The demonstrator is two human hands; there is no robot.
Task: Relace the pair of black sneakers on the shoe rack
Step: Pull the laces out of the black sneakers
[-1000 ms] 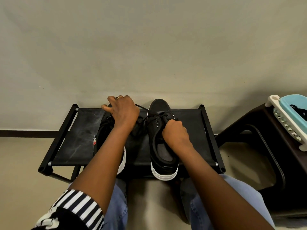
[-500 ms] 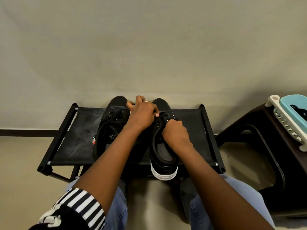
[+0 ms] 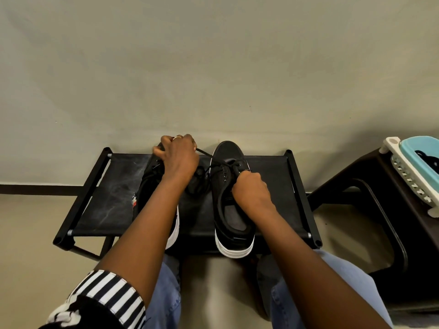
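Note:
Two black sneakers with white soles stand side by side on a low black shoe rack (image 3: pixel 107 200), toes toward the wall. My right hand (image 3: pixel 250 193) grips the upper of the right sneaker (image 3: pixel 228 214) by its eyelets. My left hand (image 3: pixel 179 157) hovers over the left sneaker (image 3: pixel 148 186) and pinches a black lace (image 3: pixel 215 166). That lace runs taut from my fingers across to the right sneaker's front eyelets. My left arm hides most of the left sneaker.
A dark brown plastic stool (image 3: pixel 370 210) stands to the right of the rack. On it sits a white and blue basket (image 3: pixel 413 165) with something dark inside. A plain wall rises right behind the rack. My knees in blue jeans (image 3: pixel 337 281) are at its front edge.
My left hand has moved left and back from the right sneaker's eyelets to above the left sneaker, drawing the lace out taut. My right hand has stayed on the right sneaker.

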